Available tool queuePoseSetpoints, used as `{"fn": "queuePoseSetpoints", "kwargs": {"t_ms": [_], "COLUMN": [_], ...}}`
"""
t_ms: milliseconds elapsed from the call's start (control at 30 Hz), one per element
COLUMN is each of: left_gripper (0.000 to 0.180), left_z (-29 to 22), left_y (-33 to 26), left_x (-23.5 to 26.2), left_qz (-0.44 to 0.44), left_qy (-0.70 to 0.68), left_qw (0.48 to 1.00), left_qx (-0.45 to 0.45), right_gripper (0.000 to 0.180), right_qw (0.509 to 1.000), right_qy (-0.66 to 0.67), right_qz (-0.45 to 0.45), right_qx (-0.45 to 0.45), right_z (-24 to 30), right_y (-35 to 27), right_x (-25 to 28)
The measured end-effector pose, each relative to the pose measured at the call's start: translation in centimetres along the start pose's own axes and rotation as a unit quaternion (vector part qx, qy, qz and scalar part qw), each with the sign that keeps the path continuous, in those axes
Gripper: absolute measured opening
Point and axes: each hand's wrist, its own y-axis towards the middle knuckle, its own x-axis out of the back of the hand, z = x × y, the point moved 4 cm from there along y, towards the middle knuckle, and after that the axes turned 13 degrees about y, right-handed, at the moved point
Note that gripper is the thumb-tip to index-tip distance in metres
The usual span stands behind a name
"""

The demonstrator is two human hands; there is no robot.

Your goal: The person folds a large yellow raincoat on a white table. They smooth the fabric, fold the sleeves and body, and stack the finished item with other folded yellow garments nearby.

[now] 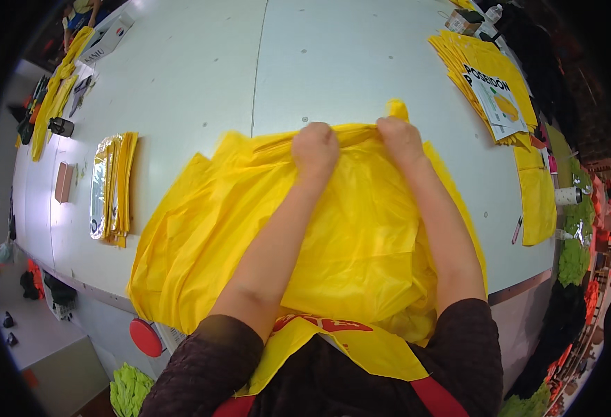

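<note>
Fists tight, both of them: your left hand point(316, 154) and your right hand point(401, 141) have the fingers curled fully closed on the far edge of a big yellow sheet point(364, 240), with a short stretch of gathered edge running between them. It's thin, glossy stuff, crinkled all over and letting light through in the middle; plastic film or coated cloth, you can't tell from here. The shape is a broad, loose mound, wider than it is deep, spread over the near part of the pale, smooth worktop point(180, 90) and dropping past its front edge toward your apron point(382, 353), yellow too. Long axis left to right, straight across your front! The bunched edge follows that line, climbing slightly to the right, while long creases fan from it back toward you and down to the left. Just beyond your right fist a stubby yellow tab point(397, 109) pokes up, pointing away from you. Over on the left sits a neat stack of slim yellow packets point(114, 189) with shiny clear wrapping, its long side running away from you. Out right, a fanned pile of flat yellow bags point(458, 59), slanting, with a folded yellow piece point(537, 198) nearer you and a slender pen point(517, 231) beside it.
</note>
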Motion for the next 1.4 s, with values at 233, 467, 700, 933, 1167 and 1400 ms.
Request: {"fn": "queuePoseSetpoints", "kwargs": {"t_ms": [233,467,700,933,1167,1400], "left_gripper": [0.009,0.024,0.063,0.022,0.03,0.031], "left_z": [10.1,16.2,24.9,24.2,20.0,16.9], "left_y": [0.2,2.8,-2.1,-4.1,-7.5,-7.8], "left_x": [7.1,11.6,14.8,14.4,15.7,17.4], "left_qz": [0.041,0.103,0.215,0.18,-0.008,0.023], "left_qy": [0.032,0.126,0.318,-0.022,0.089,0.111], "left_qw": [0.995,0.979,0.907,0.956,0.993,0.99], "left_qx": [0.079,0.12,0.174,0.231,-0.071,-0.086], "right_gripper": [0.003,0.029,0.039,0.039,0.016,0.013], "right_qw": [0.995,0.972,0.897,0.755,0.81,0.492], "right_qy": [-0.003,0.193,-0.009,-0.176,-0.168,0.492], "right_qz": [0.014,-0.067,-0.069,-0.204,-0.108,-0.319], "right_qx": [-0.102,-0.118,-0.438,-0.598,-0.552,-0.643], "right_z": [-3.6,-4.2,-15.6,-21.6,-27.6,-29.2], "right_y": [-1.4,-3.3,-20.5,-39.1,-44.1,-42.5], "right_x": [0.0,1.9,11.2,15.7,14.1,13.4]}}
